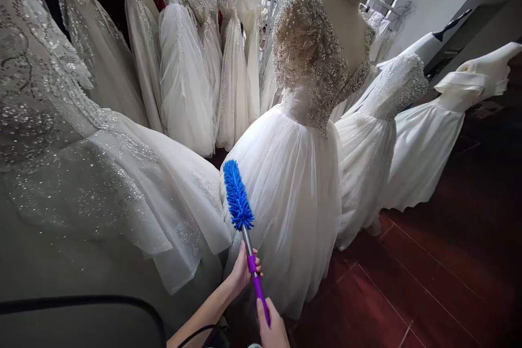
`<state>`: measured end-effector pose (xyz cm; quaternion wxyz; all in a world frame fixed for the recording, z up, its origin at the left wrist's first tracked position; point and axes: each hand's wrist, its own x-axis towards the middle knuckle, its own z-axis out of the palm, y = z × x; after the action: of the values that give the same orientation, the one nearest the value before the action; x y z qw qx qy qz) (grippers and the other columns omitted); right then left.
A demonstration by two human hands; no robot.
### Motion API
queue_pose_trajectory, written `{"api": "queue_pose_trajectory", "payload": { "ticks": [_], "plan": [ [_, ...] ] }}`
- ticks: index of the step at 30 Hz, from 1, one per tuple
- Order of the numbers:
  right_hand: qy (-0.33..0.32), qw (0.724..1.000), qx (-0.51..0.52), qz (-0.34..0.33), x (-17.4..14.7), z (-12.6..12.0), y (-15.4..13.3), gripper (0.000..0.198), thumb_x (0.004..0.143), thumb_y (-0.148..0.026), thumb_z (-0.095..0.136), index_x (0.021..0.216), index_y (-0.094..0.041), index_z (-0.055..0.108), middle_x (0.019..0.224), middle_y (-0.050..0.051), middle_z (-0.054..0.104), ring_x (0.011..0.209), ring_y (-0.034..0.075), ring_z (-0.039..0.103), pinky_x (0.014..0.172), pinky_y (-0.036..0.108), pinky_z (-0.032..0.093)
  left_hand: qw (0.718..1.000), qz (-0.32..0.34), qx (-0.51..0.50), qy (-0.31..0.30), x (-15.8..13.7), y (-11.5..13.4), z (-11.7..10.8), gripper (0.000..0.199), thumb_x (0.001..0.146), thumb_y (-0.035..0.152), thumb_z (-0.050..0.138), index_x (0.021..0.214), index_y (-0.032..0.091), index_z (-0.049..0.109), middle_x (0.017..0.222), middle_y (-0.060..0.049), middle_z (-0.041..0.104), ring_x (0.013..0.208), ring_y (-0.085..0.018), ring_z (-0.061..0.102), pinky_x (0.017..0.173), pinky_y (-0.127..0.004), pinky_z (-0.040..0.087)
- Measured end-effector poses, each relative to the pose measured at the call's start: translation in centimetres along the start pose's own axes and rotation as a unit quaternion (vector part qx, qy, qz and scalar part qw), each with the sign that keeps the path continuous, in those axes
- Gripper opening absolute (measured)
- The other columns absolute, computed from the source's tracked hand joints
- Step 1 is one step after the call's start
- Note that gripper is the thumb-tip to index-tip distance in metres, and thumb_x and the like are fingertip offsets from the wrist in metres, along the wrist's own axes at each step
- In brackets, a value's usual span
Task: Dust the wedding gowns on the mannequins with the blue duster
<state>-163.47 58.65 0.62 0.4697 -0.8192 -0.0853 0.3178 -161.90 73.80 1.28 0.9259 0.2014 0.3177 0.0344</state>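
Note:
A duster [237, 196] with a fluffy blue head, a metal shaft and a purple handle is held out in front of me, its head pointing away. My left hand [242, 270] is closed around the upper end of the purple grip, just below the metal shaft. Lower down, my right hand [272, 325] grips the end of the handle. The blue head lies over the skirt of a white beaded gown [293, 174] on a mannequin; whether it touches the fabric I cannot tell.
At the left stands a sequined gown [122, 163] with a wide skirt. More gowns [185, 65] hang on racks behind. On the right are two dressed mannequins, one in a beaded gown [367, 147], the other in a plain gown [428, 136]. Red floor tiles [424, 261] lie at lower right.

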Motion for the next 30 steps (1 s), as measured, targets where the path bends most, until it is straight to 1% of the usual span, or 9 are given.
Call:
{"api": "queue_pose_trajectory", "payload": {
  "ticks": [2,5,9,12,15,20,23,26,30],
  "plan": [
    [0.018,0.998,-0.023,-0.059,-0.3,-1.2,-2.2,0.054,0.073,-0.068,0.043,0.093,-0.020,0.059,0.076,0.006,0.067,0.076,0.021,0.061,0.066,0.027,0.045,0.998,0.034,0.040,-0.045,-0.9,2.0,2.7,0.055,0.073,0.073,0.032,0.080,0.021,0.047,0.050,0.004,0.050,0.042,-0.011,0.048,0.049,-0.026,0.043],
    [0.026,0.992,-0.057,-0.111,0.5,-1.9,-6.9,0.051,0.079,-0.064,0.034,0.094,-0.020,0.056,0.067,0.003,0.062,0.063,0.019,0.057,0.060,0.027,0.041,0.985,0.069,0.113,-0.106,-1.1,6.3,6.1,0.056,0.071,0.075,0.036,0.082,0.021,0.046,0.052,0.004,0.051,0.044,-0.012,0.050,0.051,-0.027,0.043],
    [0.056,0.984,-0.042,-0.165,3.7,-0.7,-12.6,0.048,0.083,-0.060,0.032,0.091,-0.020,0.056,0.064,0.001,0.058,0.060,0.016,0.053,0.059,0.025,0.040,0.972,0.101,0.165,-0.131,0.8,12.5,9.7,0.055,0.071,0.074,0.036,0.084,0.022,0.046,0.050,0.007,0.045,0.042,-0.009,0.045,0.050,-0.025,0.041],
    [0.086,0.982,-0.039,-0.162,7.1,0.8,-14.2,0.054,0.082,-0.062,0.028,0.099,-0.017,0.055,0.067,0.003,0.060,0.062,0.019,0.055,0.058,0.027,0.040,0.967,0.109,0.188,-0.137,3.6,14.8,11.0,0.055,0.072,0.074,0.035,0.085,0.022,0.047,0.048,0.009,0.041,0.039,-0.007,0.038,0.047,-0.023,0.038],
    [0.109,0.986,-0.050,-0.120,10.0,1.9,-12.4,0.062,0.080,-0.065,0.027,0.106,-0.015,0.053,0.068,0.007,0.063,0.064,0.023,0.059,0.057,0.030,0.041,0.976,0.096,0.170,-0.094,6.9,13.4,10.0,0.056,0.071,0.074,0.035,0.077,0.020,0.046,0.047,0.010,0.037,0.036,-0.004,0.029,0.042,-0.018,0.029],
    [0.082,0.992,-0.060,-0.069,10.9,2.2,-5.0,0.066,0.075,-0.070,0.033,0.110,-0.019,0.055,0.085,0.012,0.069,0.084,0.027,0.064,0.070,0.032,0.046,0.994,0.045,0.096,-0.028,10.2,7.3,4.6,0.059,0.067,0.079,0.035,0.068,0.020,0.041,0.046,0.009,0.038,0.035,-0.004,0.030,0.041,-0.019,0.026],
    [0.062,0.996,-0.062,-0.032,10.3,2.6,-1.7,0.069,0.073,-0.072,0.035,0.113,-0.019,0.054,0.099,0.016,0.067,0.097,0.030,0.062,0.076,0.035,0.046,0.997,0.027,0.066,0.006,10.4,4.9,2.2,0.059,0.066,0.079,0.036,0.068,0.020,0.042,0.044,0.010,0.037,0.034,-0.004,0.030,0.040,-0.018,0.025],
    [0.041,0.997,-0.062,-0.025,9.7,3.0,-0.2,0.073,0.072,-0.073,0.033,0.114,-0.017,0.052,0.107,0.018,0.065,0.103,0.031,0.060,0.081,0.036,0.046,0.999,0.016,0.024,0.041,9.9,3.6,1.2,0.057,0.068,0.077,0.038,0.067,0.020,0.043,0.043,0.010,0.035,0.032,-0.004,0.027,0.038,-0.017,0.020],
    [0.024,0.996,-0.082,-0.014,8.6,2.5,1.3,0.068,0.067,-0.076,0.039,0.104,-0.022,0.058,0.096,0.015,0.069,0.099,0.032,0.062,0.078,0.036,0.047,0.995,0.014,-0.051,0.090,9.2,1.0,-0.5,0.053,0.072,0.072,0.041,0.067,0.019,0.044,0.042,0.010,0.035,0.031,-0.003,0.027,0.035,-0.016,0.019]
  ]
}}
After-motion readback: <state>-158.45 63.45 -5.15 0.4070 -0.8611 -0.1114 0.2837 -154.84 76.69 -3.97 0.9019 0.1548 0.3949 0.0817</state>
